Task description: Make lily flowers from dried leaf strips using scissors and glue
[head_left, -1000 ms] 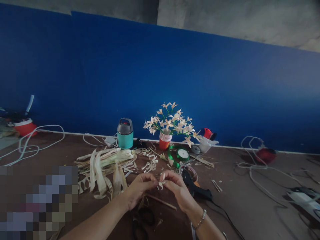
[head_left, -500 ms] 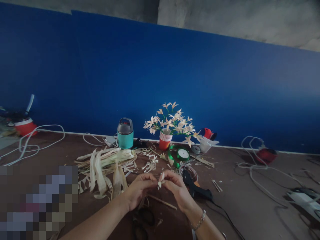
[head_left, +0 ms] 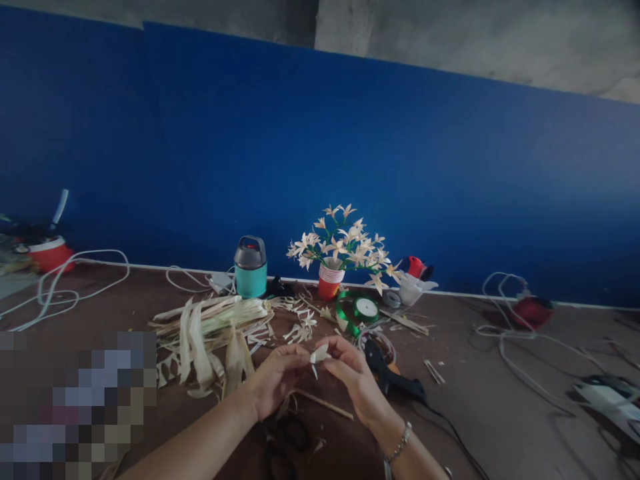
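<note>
My left hand [head_left: 277, 378] and my right hand [head_left: 354, 377] meet over the brown table [head_left: 490, 413], both pinching a small pale husk petal piece [head_left: 319, 355] between their fingertips. The piece lies nearly level between thumbs and forefingers. My right wrist wears a thin bracelet [head_left: 400, 443]. Black scissors [head_left: 284, 440] lie on the table below my left hand. A black glue gun [head_left: 393, 378] rests just right of my right hand.
A pile of dried husk strips [head_left: 210, 330] lies left of my hands. Behind stand a teal jar [head_left: 251, 267], a red cup of husk flowers [head_left: 340, 257], a green ribbon roll [head_left: 361, 308] and white cables [head_left: 505, 340]. A blue wall backs the table.
The petal piece has turned from upright to nearly level, and my fingers have shifted slightly round it. Both hands stay in the same place.
</note>
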`<act>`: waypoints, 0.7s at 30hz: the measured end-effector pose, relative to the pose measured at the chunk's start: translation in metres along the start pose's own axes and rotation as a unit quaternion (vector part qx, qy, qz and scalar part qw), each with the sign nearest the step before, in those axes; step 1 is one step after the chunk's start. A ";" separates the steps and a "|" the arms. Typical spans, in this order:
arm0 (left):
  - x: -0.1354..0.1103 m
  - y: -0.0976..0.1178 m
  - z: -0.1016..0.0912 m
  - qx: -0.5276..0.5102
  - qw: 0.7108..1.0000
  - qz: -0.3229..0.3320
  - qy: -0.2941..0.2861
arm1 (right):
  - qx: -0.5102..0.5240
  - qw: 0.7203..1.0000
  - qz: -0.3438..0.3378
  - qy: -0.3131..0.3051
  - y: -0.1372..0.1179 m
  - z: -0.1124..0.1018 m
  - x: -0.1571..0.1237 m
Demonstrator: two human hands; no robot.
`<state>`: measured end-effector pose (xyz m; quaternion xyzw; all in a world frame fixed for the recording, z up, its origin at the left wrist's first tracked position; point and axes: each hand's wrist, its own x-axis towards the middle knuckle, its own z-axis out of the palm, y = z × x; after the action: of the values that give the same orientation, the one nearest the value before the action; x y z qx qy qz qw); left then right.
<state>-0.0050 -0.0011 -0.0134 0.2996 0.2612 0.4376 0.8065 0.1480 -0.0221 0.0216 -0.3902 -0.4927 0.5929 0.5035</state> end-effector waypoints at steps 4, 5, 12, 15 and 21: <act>-0.001 0.001 0.001 0.002 1.000 -0.008 0.010 | -0.020 1.000 0.005 0.020 0.004 -0.001 0.001; -0.001 0.001 0.002 0.003 1.000 -0.013 0.013 | -0.022 0.999 0.010 0.025 0.005 -0.001 0.001; -0.001 0.001 0.002 0.008 1.000 -0.007 0.022 | -0.021 1.000 0.008 0.021 0.006 -0.001 0.001; -0.001 0.002 0.003 -0.003 1.000 -0.008 0.012 | -0.021 1.000 -0.005 0.008 0.007 -0.001 0.001; 0.001 0.000 0.002 -0.006 0.999 -0.035 0.041 | -0.023 0.999 -0.002 0.040 0.006 0.001 0.002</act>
<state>-0.0035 -0.0005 -0.0123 0.2671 0.3013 0.4225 0.8120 0.1451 -0.0203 0.0164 -0.4239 -0.4864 0.5645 0.5149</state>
